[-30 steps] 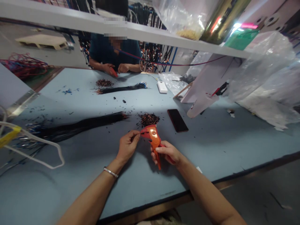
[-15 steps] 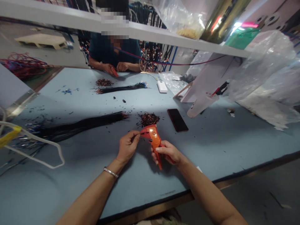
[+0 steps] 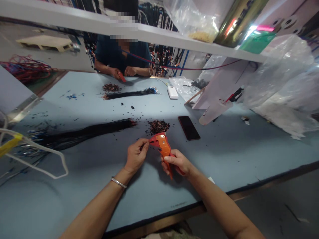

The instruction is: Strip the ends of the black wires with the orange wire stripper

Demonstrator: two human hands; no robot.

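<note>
Lettering [image 3: 245, 12] on gold cylinder [image 3: 233, 30], above and beyond phone [image 3: 188, 127]: unreadable. Bench [image 3: 236, 149] runs wide right of phone; dark front edge [image 3: 249, 186] well nearer than phone. Orange tool [image 3: 163, 146] left of phone, slightly nearer; right hand [image 3: 178, 162] closed round it, left hand [image 3: 136, 155] pinching thin dark wire [image 3: 149, 141].

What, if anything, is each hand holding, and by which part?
Right hand: orange-and-red, pistol-shaped hand tool, by its handles. Left hand: pinched beside the tool's red nose; anything in its grip is too small to tell.
</note>
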